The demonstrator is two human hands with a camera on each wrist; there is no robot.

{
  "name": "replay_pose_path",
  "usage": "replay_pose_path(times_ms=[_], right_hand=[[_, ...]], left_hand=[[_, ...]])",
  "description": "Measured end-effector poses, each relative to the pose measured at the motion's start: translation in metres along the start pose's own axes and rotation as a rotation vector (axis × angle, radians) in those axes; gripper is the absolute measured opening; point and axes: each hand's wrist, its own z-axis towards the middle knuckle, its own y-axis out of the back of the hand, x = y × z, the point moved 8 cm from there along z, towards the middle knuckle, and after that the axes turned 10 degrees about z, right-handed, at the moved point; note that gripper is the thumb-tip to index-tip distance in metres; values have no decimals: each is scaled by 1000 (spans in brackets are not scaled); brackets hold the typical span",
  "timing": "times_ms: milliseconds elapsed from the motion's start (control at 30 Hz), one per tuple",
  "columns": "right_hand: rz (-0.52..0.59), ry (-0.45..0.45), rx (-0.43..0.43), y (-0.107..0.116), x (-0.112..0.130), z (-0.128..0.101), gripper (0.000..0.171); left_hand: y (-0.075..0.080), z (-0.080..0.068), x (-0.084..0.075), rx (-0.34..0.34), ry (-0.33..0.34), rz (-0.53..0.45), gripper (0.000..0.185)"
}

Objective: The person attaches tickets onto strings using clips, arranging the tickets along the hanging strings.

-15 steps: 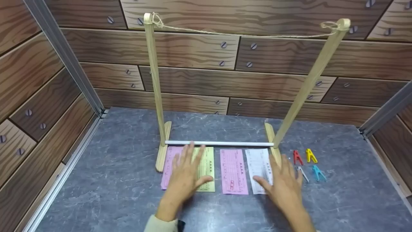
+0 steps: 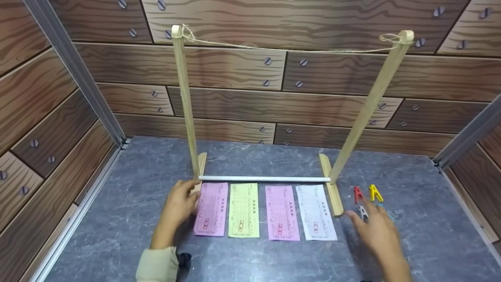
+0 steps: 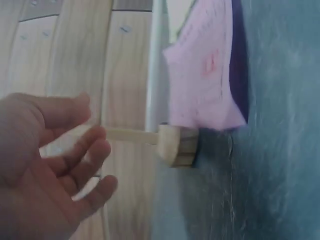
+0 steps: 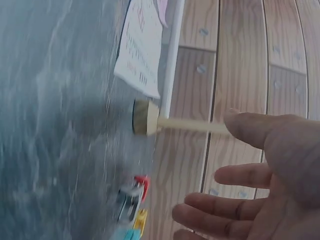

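In the head view my left hand (image 2: 176,209) is beside the left foot of a wooden stand, next to a pink printed slip (image 2: 211,209). Its fingers are loosely bent around nothing, as the left wrist view shows. My right hand (image 2: 379,231) hovers over the small clothespins, fingers spread and nothing held. Red (image 2: 357,194), yellow (image 2: 375,194) and grey (image 2: 363,213) clothespins show beyond its fingertips; a blue clothespin (image 4: 132,234) is mostly hidden behind the hand in the head view. A yellow slip (image 2: 243,211), another pink slip (image 2: 282,213) and a white slip (image 2: 316,212) lie side by side.
The stand has a left post (image 2: 185,105) and a right post (image 2: 368,109), with twine (image 2: 274,48) tied between their tops. A white rod (image 2: 266,179) joins them low down, behind the slips. Wood-patterned walls (image 2: 336,74) enclose the grey marbled table (image 2: 250,262).
Both hands have moved outward from over the slips, the left to the stand's left foot and the right to the clothespins. All the slips are now uncovered. The head view has shifted slightly.
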Motion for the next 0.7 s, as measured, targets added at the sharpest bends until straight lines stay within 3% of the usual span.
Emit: replay_pose_path(times_ms=[233,400,700], right_hand=[[-32,-46,59,-1,-28,7,69],[-12,-61,86,-5,-39,8,70],[-25,-119,123,-5,-49,11,75]], left_hand=[[-28,16,13,145,88,237,26],[-43,15,16,261,121,322,35],[-45,16,16,259,107,297,37]])
